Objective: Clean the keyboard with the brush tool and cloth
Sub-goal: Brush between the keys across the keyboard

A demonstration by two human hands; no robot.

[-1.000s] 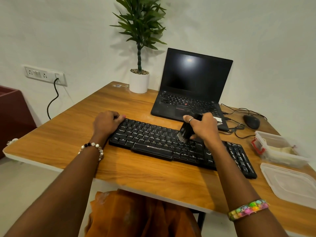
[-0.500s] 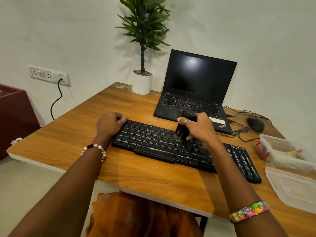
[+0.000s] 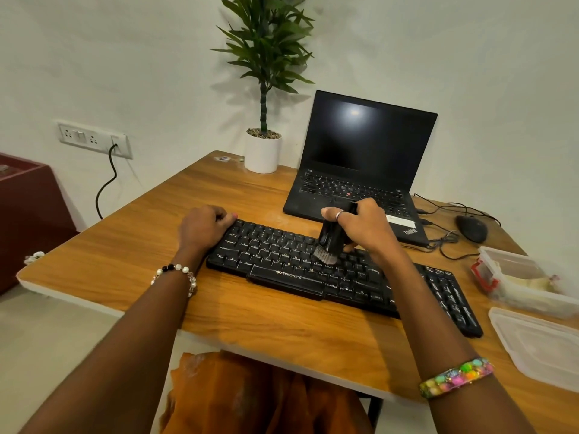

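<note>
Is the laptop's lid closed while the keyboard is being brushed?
No, the laptop stands open behind the keyboard, its dark screen upright and its own keys showing.

The table [image 3: 131,255] lies bare along its left edge and in a strip along the near edge in front of the keyboard [image 3: 313,270], giving a hand open passage there. Toward the far edge the pot [image 3: 262,153] and the open laptop [image 3: 360,170] stand just behind the keyboard, a bare stretch left of the pot. The right edge is crowded by the mouse [image 3: 471,228] and its cables, a tub [image 3: 526,283] and a lid [image 3: 539,346]
</note>
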